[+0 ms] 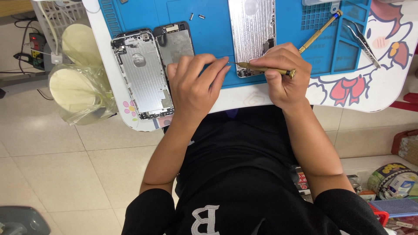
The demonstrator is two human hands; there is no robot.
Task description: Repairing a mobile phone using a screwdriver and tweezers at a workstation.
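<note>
My right hand (pixel 283 76) grips a brass-coloured screwdriver (pixel 265 69), its tip pointing left near the lower end of a silver phone body (pixel 251 35) on the blue work mat (pixel 209 35). My left hand (pixel 196 85) rests palm down on the mat's front edge, fingers together, fingertips close to the screwdriver tip; what lies under them is hidden. To its left lie a bare silver phone housing (pixel 143 74) and a dark phone part (pixel 176 41).
A second screwdriver (pixel 320 30) and tweezers (pixel 361 39) lie on the mat's right side, two small screws (pixel 196 16) near its top. The white table (pixel 370 91) has printed cartoon art. A bagged round stand (pixel 76 87) sits left; boxes and tins (pixel 396 182) sit lower right.
</note>
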